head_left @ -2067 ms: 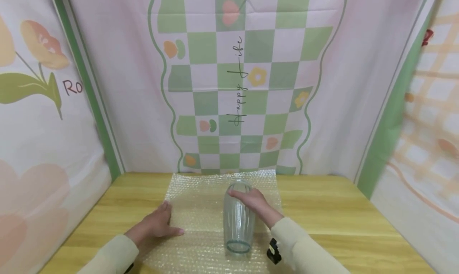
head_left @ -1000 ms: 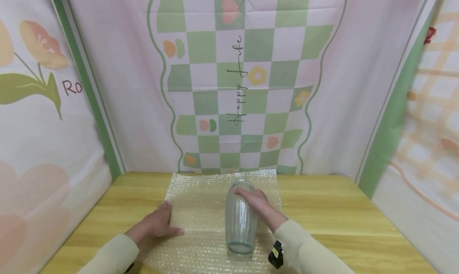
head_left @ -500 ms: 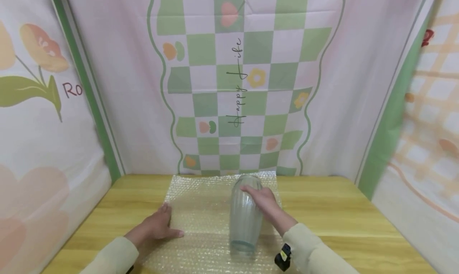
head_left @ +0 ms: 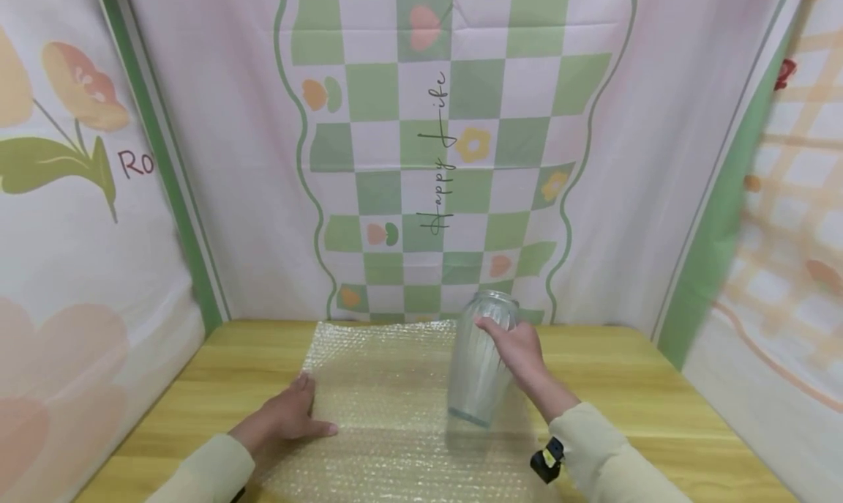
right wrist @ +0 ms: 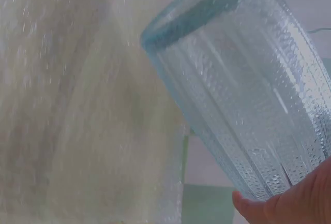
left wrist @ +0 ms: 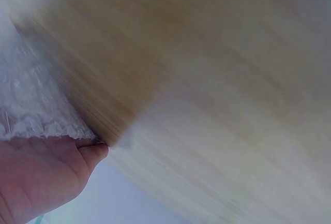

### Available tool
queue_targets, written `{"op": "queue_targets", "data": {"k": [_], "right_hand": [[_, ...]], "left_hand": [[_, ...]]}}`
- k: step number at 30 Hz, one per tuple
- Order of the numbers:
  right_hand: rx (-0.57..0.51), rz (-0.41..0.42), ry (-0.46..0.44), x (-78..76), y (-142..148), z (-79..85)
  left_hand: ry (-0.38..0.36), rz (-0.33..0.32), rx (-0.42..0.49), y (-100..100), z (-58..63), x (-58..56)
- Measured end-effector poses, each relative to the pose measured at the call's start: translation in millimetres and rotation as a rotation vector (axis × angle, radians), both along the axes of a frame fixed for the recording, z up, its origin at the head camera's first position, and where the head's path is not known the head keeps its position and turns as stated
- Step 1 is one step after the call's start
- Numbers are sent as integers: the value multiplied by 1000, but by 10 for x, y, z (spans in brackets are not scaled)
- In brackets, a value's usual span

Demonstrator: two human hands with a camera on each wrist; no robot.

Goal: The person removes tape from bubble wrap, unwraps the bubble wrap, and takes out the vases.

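Note:
A clear ribbed glass vase is held up by my right hand, whose thumb lies across its upper part below the mouth. The vase tilts, with its thick base down and toward me and its mouth up and to the right. In the right wrist view the base of the glass vase points up and left; most of the fingers are hidden. A sheet of bubble wrap lies flat beneath. On its left edge rests my left hand, thumb stretched out over the sheet.
Under the sheet is a wood-grain table. A checkered cloth backdrop hangs at its far edge, and printed cloths hang on both sides. A small black device is at the right sleeve.
The right hand has raised the vase off the bubble wrap and carried it to the right and away from me, tilting it. The left hand has stayed in place.

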State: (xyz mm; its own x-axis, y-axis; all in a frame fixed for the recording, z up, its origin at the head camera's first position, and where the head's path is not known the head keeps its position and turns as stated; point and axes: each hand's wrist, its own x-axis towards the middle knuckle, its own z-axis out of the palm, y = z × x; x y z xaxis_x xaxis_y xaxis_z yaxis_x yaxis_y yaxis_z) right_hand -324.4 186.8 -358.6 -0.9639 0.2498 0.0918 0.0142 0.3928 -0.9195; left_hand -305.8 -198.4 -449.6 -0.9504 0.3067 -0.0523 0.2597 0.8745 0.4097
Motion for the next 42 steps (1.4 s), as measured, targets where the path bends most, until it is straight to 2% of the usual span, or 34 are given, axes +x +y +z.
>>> {"op": "queue_targets", "data": {"k": [5,12,23,28,42], "right_hand": [[-19,-38,74,29,91,66],[-28,-114,202,44,219,53],[-4,-193,487,43,424,-6],[41,-222,626,25,551,-23],[155,-329,817,36,998,-49]], "left_hand": [[-4,4,1,0,32,0],[-6,0,2,2,8,8],[-4,9,10,21,2,26],[-5,10,17,21,10,36],[5,2,9,5,-12,20]]}}
